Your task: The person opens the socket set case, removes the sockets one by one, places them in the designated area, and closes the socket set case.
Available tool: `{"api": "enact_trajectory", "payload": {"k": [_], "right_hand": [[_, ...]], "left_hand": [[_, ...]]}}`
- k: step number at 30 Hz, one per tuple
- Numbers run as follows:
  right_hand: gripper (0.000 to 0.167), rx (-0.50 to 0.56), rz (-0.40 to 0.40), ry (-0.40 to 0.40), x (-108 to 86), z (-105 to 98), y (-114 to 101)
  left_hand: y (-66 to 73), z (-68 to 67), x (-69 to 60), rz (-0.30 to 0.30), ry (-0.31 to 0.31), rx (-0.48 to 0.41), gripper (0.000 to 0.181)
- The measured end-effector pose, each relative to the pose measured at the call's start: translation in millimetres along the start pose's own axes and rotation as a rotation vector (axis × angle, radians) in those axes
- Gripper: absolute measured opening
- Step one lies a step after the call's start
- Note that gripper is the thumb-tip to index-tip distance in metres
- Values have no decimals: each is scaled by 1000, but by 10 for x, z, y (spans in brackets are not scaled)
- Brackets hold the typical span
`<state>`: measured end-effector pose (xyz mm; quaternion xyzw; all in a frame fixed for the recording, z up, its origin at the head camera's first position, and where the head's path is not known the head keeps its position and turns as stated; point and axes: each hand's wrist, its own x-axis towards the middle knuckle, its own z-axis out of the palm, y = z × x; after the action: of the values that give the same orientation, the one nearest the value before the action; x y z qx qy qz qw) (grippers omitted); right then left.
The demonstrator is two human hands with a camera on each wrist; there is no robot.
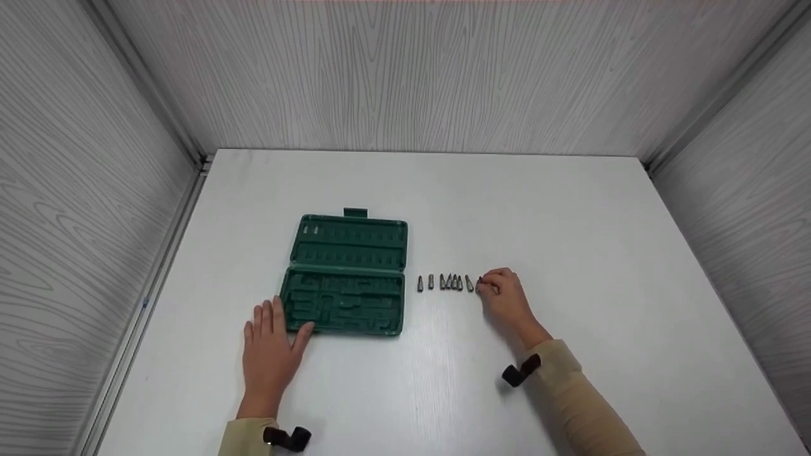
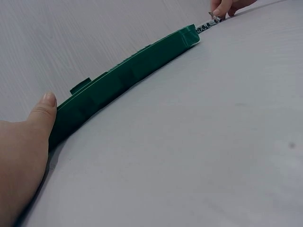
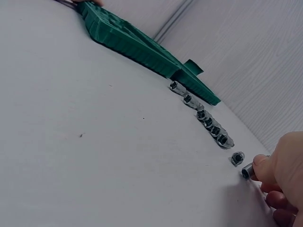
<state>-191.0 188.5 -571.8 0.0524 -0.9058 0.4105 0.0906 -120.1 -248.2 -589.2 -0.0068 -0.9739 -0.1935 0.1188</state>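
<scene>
While the left hand (image 1: 271, 354) rests with fingers straight and thumb spread around the near-left corner of an open green case (image 1: 355, 331) on the tabletop (image 1: 570, 221), the right hand (image 1: 507, 303) pinches a small metal piece (image 3: 247, 171), its hollow end showing. That one is at the right end of a row, beyond seven other metal pieces (image 1: 449, 282), four bunched close, beside the case's right edge.

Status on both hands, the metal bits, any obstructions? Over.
Left hand touches green case, near-left corner. Right hand pinches one metal bit. Seven more bits lined up between case and right hand. No obstruction seen.
</scene>
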Motion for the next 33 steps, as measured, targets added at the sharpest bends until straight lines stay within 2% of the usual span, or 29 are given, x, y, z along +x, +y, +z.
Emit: {"api": "enact_trajectory", "payload": {"k": [8, 15, 18, 25, 33], "right_hand": [[11, 19, 54, 17, -14, 16, 36], [17, 106, 125, 24, -72, -15, -25], [20, 119, 92, 41, -84, -30, -69], [23, 148, -45, 91, -70, 7, -187], [21, 153, -126, 52, -38, 146, -375]], "left_hand": [[30, 14, -4, 8, 13, -8, 87], [31, 9, -15, 7, 12, -14, 87], [23, 7, -21, 4, 13, -13, 87], [-7, 10, -19, 2, 24, -11, 87], [-8, 1, -26, -11, 7, -13, 87]]}}
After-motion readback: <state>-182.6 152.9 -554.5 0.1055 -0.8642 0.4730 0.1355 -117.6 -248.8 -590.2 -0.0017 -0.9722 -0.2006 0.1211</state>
